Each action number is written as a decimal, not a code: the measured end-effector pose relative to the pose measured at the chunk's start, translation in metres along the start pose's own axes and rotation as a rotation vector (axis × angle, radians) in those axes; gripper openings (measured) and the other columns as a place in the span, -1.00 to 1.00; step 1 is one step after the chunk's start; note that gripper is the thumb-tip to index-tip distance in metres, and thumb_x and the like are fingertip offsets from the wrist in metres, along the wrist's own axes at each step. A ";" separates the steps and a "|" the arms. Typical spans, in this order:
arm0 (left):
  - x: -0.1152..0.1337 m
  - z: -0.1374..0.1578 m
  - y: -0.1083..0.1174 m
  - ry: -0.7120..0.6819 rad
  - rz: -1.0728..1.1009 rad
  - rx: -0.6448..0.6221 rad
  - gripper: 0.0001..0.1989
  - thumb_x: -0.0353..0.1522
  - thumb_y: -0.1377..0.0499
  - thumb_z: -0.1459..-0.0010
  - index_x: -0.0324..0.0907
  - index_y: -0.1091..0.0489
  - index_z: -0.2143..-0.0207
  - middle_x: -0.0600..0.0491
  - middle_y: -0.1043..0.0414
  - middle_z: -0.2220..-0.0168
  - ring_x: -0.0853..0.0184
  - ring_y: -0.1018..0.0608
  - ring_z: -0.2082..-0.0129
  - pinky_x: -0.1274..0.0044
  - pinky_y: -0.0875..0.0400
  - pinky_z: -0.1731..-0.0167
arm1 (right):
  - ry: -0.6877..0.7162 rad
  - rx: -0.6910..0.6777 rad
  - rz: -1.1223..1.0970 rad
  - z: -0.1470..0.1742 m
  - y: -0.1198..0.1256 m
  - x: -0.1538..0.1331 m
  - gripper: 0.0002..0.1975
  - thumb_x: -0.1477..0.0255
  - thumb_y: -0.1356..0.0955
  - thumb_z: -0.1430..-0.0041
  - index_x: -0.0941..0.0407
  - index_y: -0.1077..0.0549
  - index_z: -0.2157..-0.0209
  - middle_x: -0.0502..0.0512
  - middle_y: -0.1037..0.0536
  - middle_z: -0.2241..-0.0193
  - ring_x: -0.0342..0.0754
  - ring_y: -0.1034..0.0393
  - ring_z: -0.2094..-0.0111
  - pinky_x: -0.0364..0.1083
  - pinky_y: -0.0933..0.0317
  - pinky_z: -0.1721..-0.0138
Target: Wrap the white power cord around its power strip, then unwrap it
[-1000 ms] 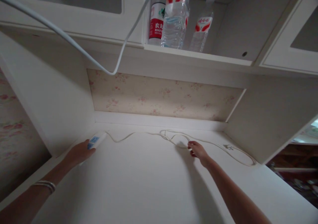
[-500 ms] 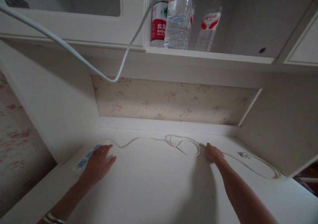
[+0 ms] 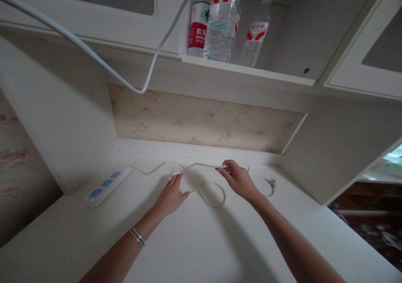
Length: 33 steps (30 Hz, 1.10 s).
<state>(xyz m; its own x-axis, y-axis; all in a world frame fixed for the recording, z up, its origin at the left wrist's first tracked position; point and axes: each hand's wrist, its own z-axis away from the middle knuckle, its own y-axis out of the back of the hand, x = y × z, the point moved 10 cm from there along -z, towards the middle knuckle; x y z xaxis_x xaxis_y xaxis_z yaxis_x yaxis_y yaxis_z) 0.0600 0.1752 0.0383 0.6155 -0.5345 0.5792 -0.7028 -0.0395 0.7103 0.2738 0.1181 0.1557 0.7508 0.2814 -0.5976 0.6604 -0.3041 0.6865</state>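
Note:
A white power strip [image 3: 108, 186] with blue socket faces lies at the left of the white desktop. From its far end a thin pale cord [image 3: 150, 171] runs right and falls into a loose loop near the middle. My right hand [image 3: 237, 178] pinches the cord between thumb and fingers, lifting a stretch of it. Beside the loop, my left hand [image 3: 171, 194] is open, thumb apart from the fingers, its tips close to the cord; whether they touch it I cannot tell. The cord's plug end [image 3: 270, 184] lies right of my right hand.
Above the desk, an open shelf [image 3: 251, 72] holds several plastic bottles [image 3: 221, 32]. A thick white cable [image 3: 103, 63] hangs down in front of the cabinet. Side panels [image 3: 339, 145] bound the desk left and right. Floral wallpaper [image 3: 194, 122] covers the back wall.
My left hand has left the power strip and moved right to the cord loop. My right hand has shifted left, raising part of the cord. The plug end has changed position. The view has turned slightly.

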 end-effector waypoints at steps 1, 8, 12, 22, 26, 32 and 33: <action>-0.006 0.003 0.003 0.026 0.013 0.041 -0.33 -0.27 -0.17 -0.03 -0.20 -0.05 -0.18 -0.15 -0.17 -0.12 0.14 -0.28 -0.12 0.33 -0.18 -0.09 | 0.001 -0.031 -0.092 0.003 0.001 -0.016 -0.73 0.16 -0.28 -0.14 0.07 -0.25 0.27 0.07 -0.55 0.43 -0.07 -0.43 0.44 -0.15 -0.20 0.43; -0.006 0.024 0.025 0.044 0.258 -0.008 -0.71 -0.22 -0.02 -0.16 -0.17 -0.40 0.19 -0.03 -0.47 0.23 0.26 -0.50 0.19 0.45 -0.34 0.16 | -0.013 -0.368 -0.508 0.019 -0.012 -0.090 -0.58 0.24 -0.47 0.13 0.08 -0.18 0.39 -0.18 -0.31 0.65 -0.25 -0.14 0.65 -0.25 0.00 0.62; -0.012 0.035 0.055 0.244 0.589 0.116 -0.68 -0.12 -0.01 -0.15 -0.17 -0.35 0.41 0.15 -0.34 0.61 0.39 -0.45 0.56 0.56 -0.34 0.46 | -0.101 -0.323 -0.331 0.002 -0.004 -0.061 -0.70 0.20 -0.36 -0.03 0.11 -0.26 0.36 -0.13 -0.33 0.67 -0.25 -0.11 0.69 -0.24 0.06 0.65; 0.000 0.047 0.105 0.369 1.292 0.242 -0.73 -0.17 -0.17 -0.08 -0.20 -0.28 0.39 0.31 0.03 0.67 0.64 0.02 0.78 0.75 0.16 0.80 | -0.346 -0.357 0.423 0.041 -0.064 0.094 -0.30 0.22 -0.30 -0.10 0.22 -0.04 -0.20 0.21 -0.55 0.45 0.08 -0.46 0.34 -0.05 -0.18 0.31; 0.004 0.048 0.107 0.366 1.368 0.247 -0.78 -0.21 -0.16 -0.09 -0.20 -0.29 0.38 0.30 0.01 0.66 0.64 0.01 0.78 0.74 0.17 0.80 | -0.436 -0.270 0.567 0.060 -0.075 0.119 -0.21 0.04 -0.17 -0.16 0.38 0.00 -0.19 0.51 -0.51 0.26 0.24 -0.44 0.19 0.08 -0.21 0.27; 0.006 0.048 0.102 0.407 1.399 0.263 -0.81 -0.23 -0.11 -0.07 -0.17 -0.29 0.33 0.30 0.01 0.63 0.61 0.05 0.78 0.71 0.18 0.80 | -0.232 -0.287 0.651 0.085 -0.100 0.088 -0.59 0.18 -0.05 -0.28 0.09 -0.39 0.19 0.22 -0.50 0.25 0.11 -0.47 0.27 0.01 -0.26 0.32; 0.007 0.047 0.102 0.410 1.336 0.277 -0.79 -0.24 -0.11 -0.06 -0.16 -0.30 0.28 0.29 -0.02 0.62 0.61 0.04 0.77 0.72 0.18 0.80 | -0.179 -0.283 0.666 0.088 -0.104 0.079 -0.63 0.23 -0.06 -0.29 0.08 -0.39 0.23 0.19 -0.48 0.23 0.07 -0.47 0.28 -0.04 -0.26 0.35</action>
<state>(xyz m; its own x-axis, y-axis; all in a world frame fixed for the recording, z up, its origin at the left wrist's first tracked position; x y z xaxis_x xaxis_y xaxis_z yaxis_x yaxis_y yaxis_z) -0.0236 0.1280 0.0963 -0.5303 -0.0245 0.8475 -0.8444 0.1048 -0.5253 0.2658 0.0921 0.0008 0.9974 -0.0405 -0.0593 0.0547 -0.1062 0.9928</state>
